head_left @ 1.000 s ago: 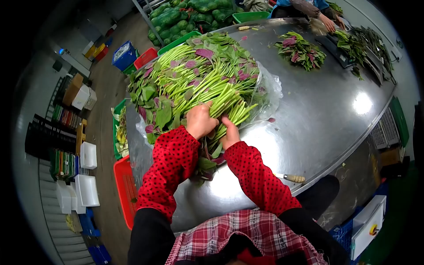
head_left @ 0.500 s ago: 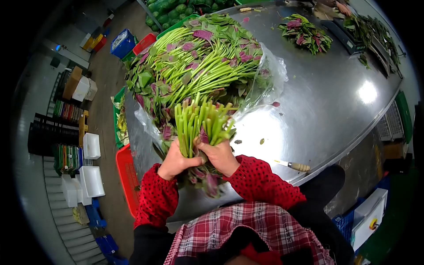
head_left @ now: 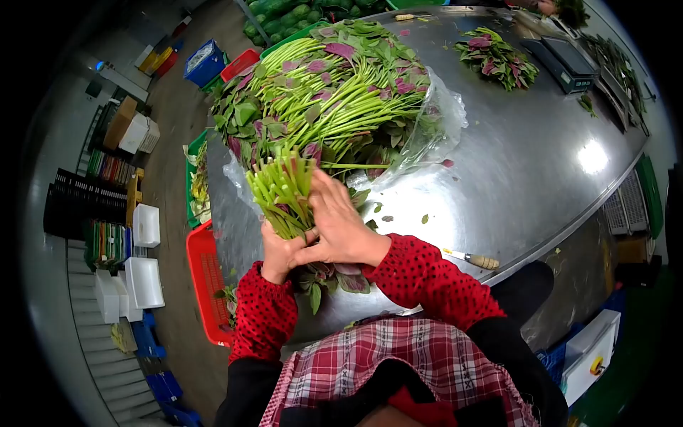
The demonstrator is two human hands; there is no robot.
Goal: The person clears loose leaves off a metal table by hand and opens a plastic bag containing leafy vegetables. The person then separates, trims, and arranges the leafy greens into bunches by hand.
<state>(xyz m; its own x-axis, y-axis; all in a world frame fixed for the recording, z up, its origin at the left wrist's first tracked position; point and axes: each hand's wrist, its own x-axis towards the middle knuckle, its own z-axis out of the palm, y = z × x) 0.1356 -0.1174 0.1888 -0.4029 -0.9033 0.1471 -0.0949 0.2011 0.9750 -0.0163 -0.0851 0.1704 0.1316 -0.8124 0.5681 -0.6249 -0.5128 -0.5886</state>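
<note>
My left hand (head_left: pixel 279 250) is closed round a bunch of red-and-green amaranth (head_left: pixel 281 188), its cut stem ends up and leaning left. Leaves hang out below the fists. My right hand (head_left: pixel 340 224) lies along the right side of the stems with fingers stretched upward, its thumb across the front near my left thumb. What the far sides of the fingers touch is hidden. Just beyond rises a large heap of loose amaranth (head_left: pixel 334 99) on a clear plastic sheet (head_left: pixel 445 117). A knife (head_left: pixel 480 261) with a wooden handle rests at the table's near edge, right of my right sleeve.
A smaller amaranth bunch (head_left: pixel 498 60) lies on the steel table (head_left: pixel 512 171), near a dark scale (head_left: pixel 565 64). Red (head_left: pixel 206 285) and green crates (head_left: pixel 192 206) stand along the left edge. Another person's hand (head_left: pixel 548 6) shows at the top right.
The held bunch has shifted left and tipped leftward. My right hand has gone from gripping it to lying along the stems with fingers extended. Fallen leaves show beside the heap.
</note>
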